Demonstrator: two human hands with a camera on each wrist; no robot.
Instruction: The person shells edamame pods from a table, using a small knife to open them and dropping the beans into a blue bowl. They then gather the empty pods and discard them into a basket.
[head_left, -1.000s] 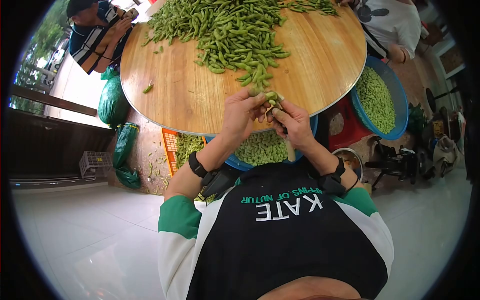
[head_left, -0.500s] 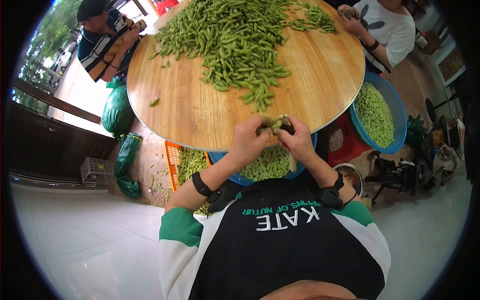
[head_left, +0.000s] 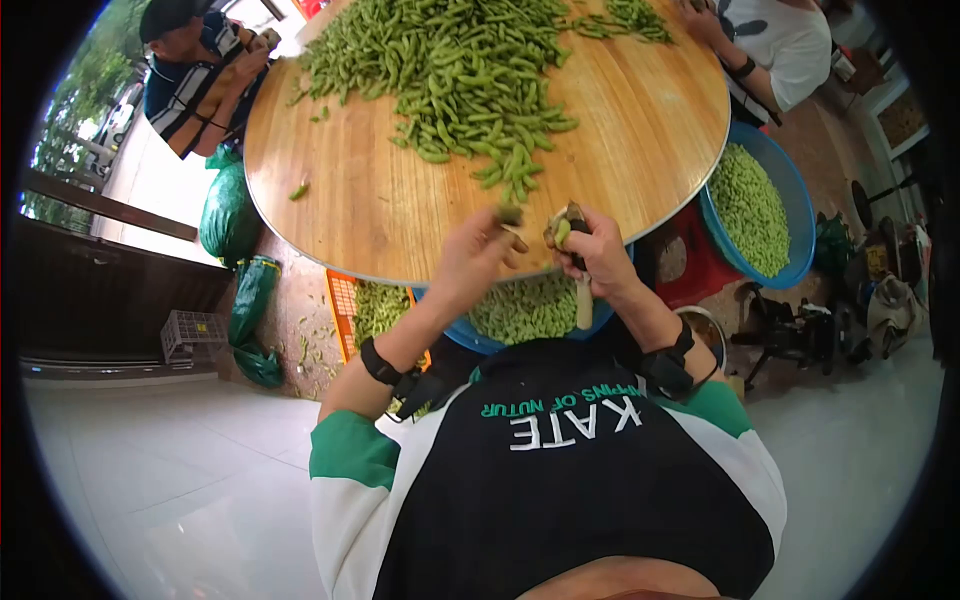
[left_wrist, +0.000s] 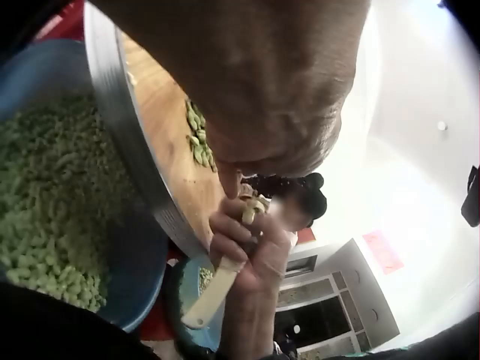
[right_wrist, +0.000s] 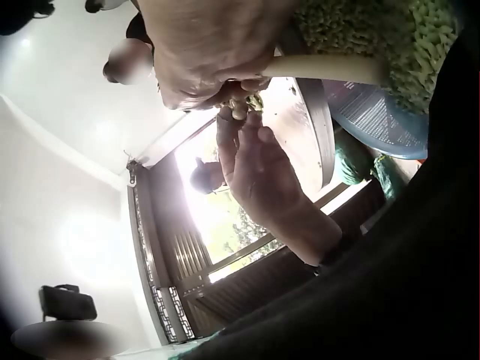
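My right hand [head_left: 603, 258] grips a tool by its cream handle [head_left: 584, 305], which sticks out below the fist; the working end is hidden by fingers. A yellow-green bean pod [head_left: 562, 232] shows at that hand's thumb side. To its left, my left hand [head_left: 475, 262] hovers over the table's near edge, thumb and fingers apart, with a blurred olive patch at one fingertip. Both hands stand close together in the right wrist view, where a pale bean [right_wrist: 238, 112] shows between them. Beyond them a big heap of green pods [head_left: 460, 85] covers the middle of the round wooden table [head_left: 370, 190].
Under the table edge sits a blue basin [left_wrist: 142, 307] of shelled beans, beside an orange crate [head_left: 342, 305] of pods. Another blue basin [head_left: 800, 245] of beans stands at right. Two people sit across the table. Green sacks [head_left: 228, 210] lie at left.
The hands worked together over the table edge; now the left hand has drawn away leftward. The right hand keeps the cream-handled tool, and a pod shows at its thumb side.
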